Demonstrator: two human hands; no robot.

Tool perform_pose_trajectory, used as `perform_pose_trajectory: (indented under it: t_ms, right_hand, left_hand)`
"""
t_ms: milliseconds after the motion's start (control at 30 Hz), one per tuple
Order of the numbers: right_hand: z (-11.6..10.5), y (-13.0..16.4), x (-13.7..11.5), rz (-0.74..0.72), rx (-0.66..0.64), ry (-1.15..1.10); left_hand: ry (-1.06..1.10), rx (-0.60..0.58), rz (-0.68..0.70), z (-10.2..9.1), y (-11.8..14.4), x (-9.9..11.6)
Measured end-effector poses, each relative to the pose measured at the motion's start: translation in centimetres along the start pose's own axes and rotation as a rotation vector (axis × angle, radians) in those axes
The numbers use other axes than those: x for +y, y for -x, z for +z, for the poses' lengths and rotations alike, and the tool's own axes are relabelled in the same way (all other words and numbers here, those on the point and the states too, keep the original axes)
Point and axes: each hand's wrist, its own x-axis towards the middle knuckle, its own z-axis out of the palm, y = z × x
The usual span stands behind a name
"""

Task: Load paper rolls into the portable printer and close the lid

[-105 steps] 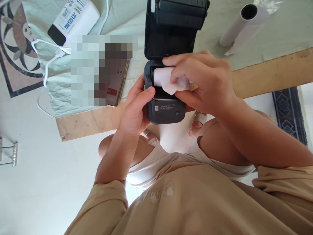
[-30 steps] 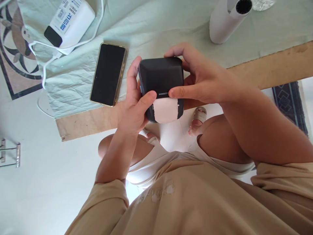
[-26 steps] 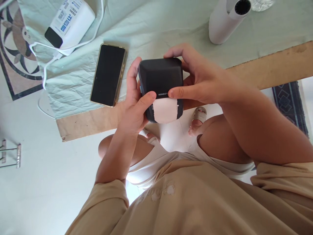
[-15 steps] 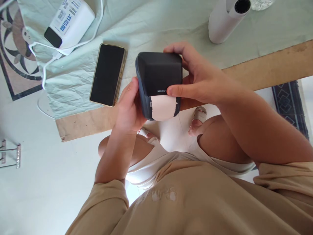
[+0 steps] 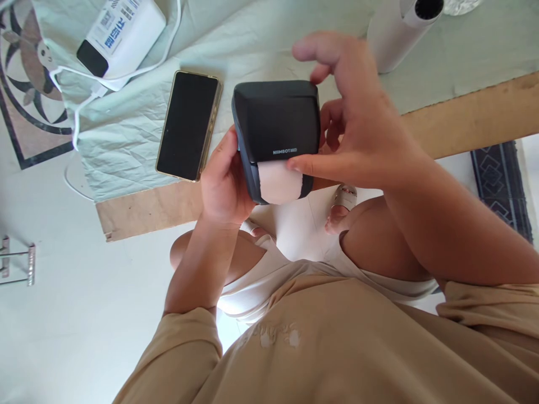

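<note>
A small black label printer (image 5: 275, 120) with its lid closed is held over the table's front edge. A short strip of white paper (image 5: 278, 182) sticks out of its front slot. My left hand (image 5: 221, 182) grips the printer from the left and underneath. My right hand (image 5: 362, 129) is at the printer's right side: the thumb tip rests on the front at the paper slot, the curled fingers touch the right side, and the index finger is raised above the lid.
A dark-screened phone (image 5: 188, 124) lies on the pale green cloth (image 5: 126, 146) left of the printer. A white power bank (image 5: 122, 31) with a white cable (image 5: 80, 95) sits at the back left. A white paper roll (image 5: 396, 28) lies at the back right. The wooden board edge (image 5: 463, 118) runs under the cloth.
The printer's lid, open with the roll exposed 3.5 s ago, is now closed with paper sticking out. My right index finger has lifted off the lid, and the printer has tipped slightly upward.
</note>
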Motion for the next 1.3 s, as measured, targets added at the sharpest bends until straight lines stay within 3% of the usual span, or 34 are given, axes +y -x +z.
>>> perform_pose_trajectory:
  t_ms: [167, 267, 333, 400, 500, 600, 733, 933, 1067, 1133, 1200, 1300]
  right_hand:
    - [-0.5, -0.3, -1.0, 0.046, 0.291, 0.075]
    - [0.1, -0.6, -1.0, 0.044, 0.51, 0.038]
    - [0.5, -0.8, -1.1, 0.01, 0.569, 0.092]
    - [0.8, -0.9, -1.6, 0.029, 0.426, 0.305]
    - [0.8, -0.8, -2.7, 0.173, 0.059, 0.641]
    - [0.5, -0.7, -3.4, 0.279, -0.142, 0.68]
    - [0.1, -0.5, -2.7, 0.26, -0.156, 0.572]
    - [-0.7, 0.1, -1.7, 0.148, -0.008, 0.202]
    - [-1.5, -0.1, -0.8, 0.134, 0.117, -0.295]
    - [-1.7, -0.7, 0.3, 0.174, 0.246, -0.546]
    - [-1.4, -1.3, 1.7, 0.279, 0.342, -0.656]
    - [-0.8, -1.6, 3.1, 0.434, 0.326, -0.658]
  left_hand:
    - [0.029, -0.132, 0.035, -0.7, 0.3, -0.2]
    - [-0.017, -0.153, 0.0, -1.2, 0.2, -0.4]
    - [-0.016, -0.155, -0.015, -1.3, 0.2, -0.5]
    - [-0.014, -0.158, -0.015, -1.2, 0.2, -0.4]
    - [-0.003, -0.168, -0.013, -0.9, 0.3, -0.3]
    - [0.021, -0.2, -0.053, -0.7, 0.6, -0.1]
    - [0.04, -0.217, -0.115, -0.5, 0.8, 0.2]
    - [0.045, -0.191, -0.103, -0.4, 0.5, 0.4]
    - [0.058, -0.082, -0.048, 0.0, 0.2, 0.4]
    - [0.072, -0.033, -0.025, 0.2, 0.0, 0.5]
    - [0.09, 0.009, -0.011, 0.3, -0.2, 0.6]
    - [0.128, 0.039, -0.003, 0.2, -0.2, 0.8]
